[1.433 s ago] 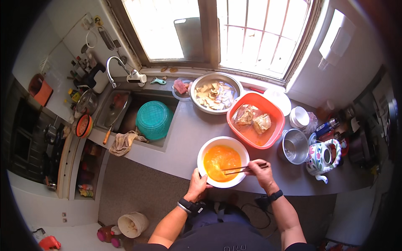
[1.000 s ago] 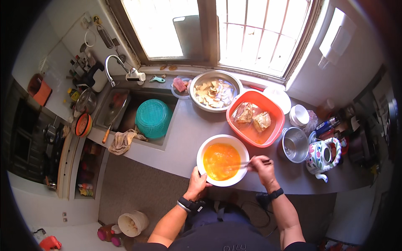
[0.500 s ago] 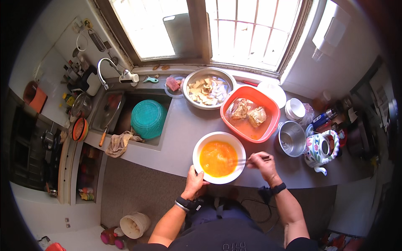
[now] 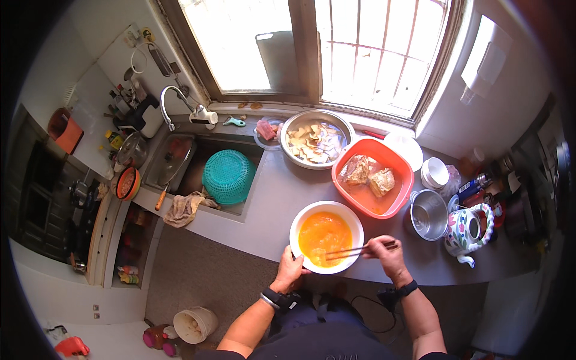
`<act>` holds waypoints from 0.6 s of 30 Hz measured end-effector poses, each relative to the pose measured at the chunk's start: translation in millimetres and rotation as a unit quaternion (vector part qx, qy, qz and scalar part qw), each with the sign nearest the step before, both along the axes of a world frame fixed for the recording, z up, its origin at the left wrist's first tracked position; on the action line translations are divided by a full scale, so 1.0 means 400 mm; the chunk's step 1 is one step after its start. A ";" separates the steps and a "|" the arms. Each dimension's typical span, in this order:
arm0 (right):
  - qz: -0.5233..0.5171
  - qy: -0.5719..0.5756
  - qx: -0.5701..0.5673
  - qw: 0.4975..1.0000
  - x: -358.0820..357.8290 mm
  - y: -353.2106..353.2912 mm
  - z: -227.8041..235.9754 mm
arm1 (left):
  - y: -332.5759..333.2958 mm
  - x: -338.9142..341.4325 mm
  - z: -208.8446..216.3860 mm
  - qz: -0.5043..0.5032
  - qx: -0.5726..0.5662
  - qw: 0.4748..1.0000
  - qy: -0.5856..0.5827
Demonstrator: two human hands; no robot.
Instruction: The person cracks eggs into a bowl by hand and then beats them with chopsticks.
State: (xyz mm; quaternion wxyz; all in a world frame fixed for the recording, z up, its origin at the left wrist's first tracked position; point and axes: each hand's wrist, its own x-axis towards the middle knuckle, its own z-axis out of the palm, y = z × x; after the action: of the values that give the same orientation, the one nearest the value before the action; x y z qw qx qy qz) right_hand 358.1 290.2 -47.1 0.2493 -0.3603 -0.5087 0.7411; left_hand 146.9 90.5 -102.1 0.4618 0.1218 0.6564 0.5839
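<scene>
Dipping chopsticks [image 4: 345, 255] in bowl [image 4: 294, 234], nearer person [image 4: 324, 339] than before.

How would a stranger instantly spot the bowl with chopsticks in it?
Find the grey counter below the window. At its near edge, closer than the red basin, is a round white bowl gripped by the left hand. Unlike its neighbours, it holds yellow-orange liquid, with chopsticks from the right hand dipped in.

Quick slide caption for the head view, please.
Left hand holds a white bowl of orange liquid; right hand holds chopsticks dipped in it.
</scene>
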 end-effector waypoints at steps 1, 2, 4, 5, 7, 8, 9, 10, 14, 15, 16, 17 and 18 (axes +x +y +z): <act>-0.052 0.024 0.021 0.998 0.003 0.016 -0.016 | 0.001 0.002 0.001 0.001 0.001 1.000 0.000; -0.128 0.023 0.027 0.991 -0.006 0.032 -0.029 | 0.003 0.004 0.002 0.013 0.005 1.000 0.002; -0.048 0.007 -0.011 0.999 -0.019 -0.004 -0.024 | 0.005 0.002 0.001 0.026 0.011 1.000 0.004; 0.031 -0.009 -0.048 0.998 -0.022 -0.020 -0.024 | 0.004 0.002 0.002 0.022 0.012 1.000 0.006; -0.040 0.033 0.002 0.999 -0.016 -0.007 -0.050 | -0.001 0.007 -0.003 0.020 0.012 1.000 0.005; -0.082 0.027 0.007 0.996 -0.018 0.007 -0.059 | -0.002 0.006 -0.012 0.021 0.017 1.000 0.008; -0.124 0.023 0.014 0.992 -0.030 0.018 -0.058 | 0.001 0.003 -0.013 0.022 0.024 0.999 0.013; -0.060 0.028 0.005 0.998 -0.038 0.002 -0.060 | 0.002 0.002 -0.012 0.023 0.025 0.999 0.014; -0.075 0.062 0.013 0.995 -0.024 0.022 -0.072 | -0.005 -0.002 -0.017 0.019 0.022 1.000 0.010; -0.148 0.051 0.003 0.988 -0.030 0.033 -0.060 | 0.005 0.000 -0.009 0.013 0.028 0.999 0.012; -0.088 0.019 -0.008 0.996 -0.022 0.021 -0.078 | 0.009 0.005 0.001 0.018 0.025 0.999 0.014; -0.029 -0.013 -0.020 0.999 -0.018 0.005 -0.094 | 0.017 0.008 0.013 0.015 0.027 0.999 0.010; 0.026 -0.010 -0.073 0.997 -0.038 -0.021 -0.044 | 0.012 0.008 0.022 0.020 0.022 1.000 0.005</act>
State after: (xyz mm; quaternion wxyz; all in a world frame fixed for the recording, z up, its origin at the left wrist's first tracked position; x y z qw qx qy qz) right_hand 343.0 281.7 -64.5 0.1983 -0.3714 -0.4648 0.7789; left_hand 150.0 95.5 -93.2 0.4437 0.1218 0.6481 0.6068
